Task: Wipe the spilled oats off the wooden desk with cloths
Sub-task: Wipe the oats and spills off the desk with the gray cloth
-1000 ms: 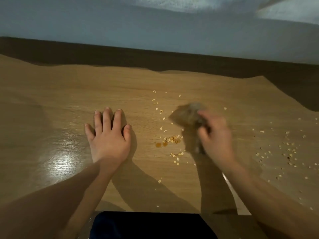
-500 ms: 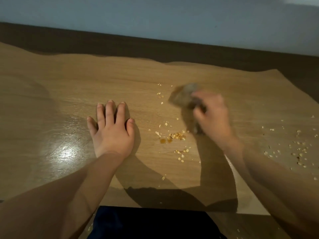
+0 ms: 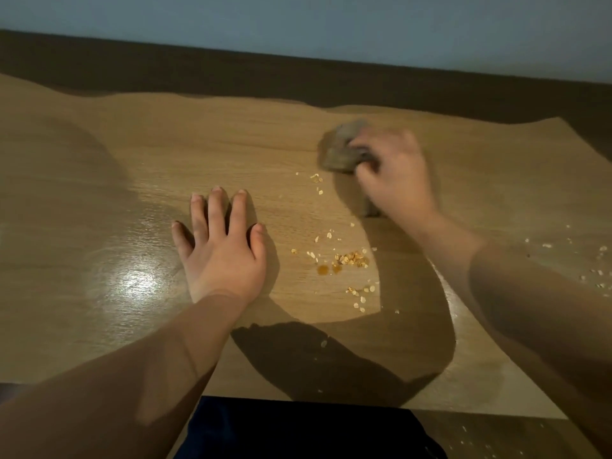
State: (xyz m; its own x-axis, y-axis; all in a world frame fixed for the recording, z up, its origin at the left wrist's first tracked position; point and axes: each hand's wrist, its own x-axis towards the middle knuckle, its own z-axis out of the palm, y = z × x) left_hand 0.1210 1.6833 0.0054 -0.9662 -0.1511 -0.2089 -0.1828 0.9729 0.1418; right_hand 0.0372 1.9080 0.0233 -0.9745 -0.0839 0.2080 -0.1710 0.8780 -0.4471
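My right hand [image 3: 395,173] grips a bunched grey-brown cloth [image 3: 342,152] and holds it against the wooden desk [image 3: 99,200], beyond the spill; both are motion-blurred. Spilled oats [image 3: 351,258] lie in a small cluster at the desk's centre, with two amber liquid drops [image 3: 328,269] beside them. More oats [image 3: 596,270] are scattered at the far right. My left hand [image 3: 220,246] rests flat on the desk, fingers spread, left of the oat cluster.
A dark strip [image 3: 298,77] runs along the desk's far edge under a pale wall. The near desk edge sits just above my dark-clothed lap [image 3: 298,429]. A few oat flakes lie on the floor [image 3: 480,438] at lower right.
My right hand has carried the cloth away from me, from beside the oat cluster to beyond it. My left hand has stayed flat in the same spot.
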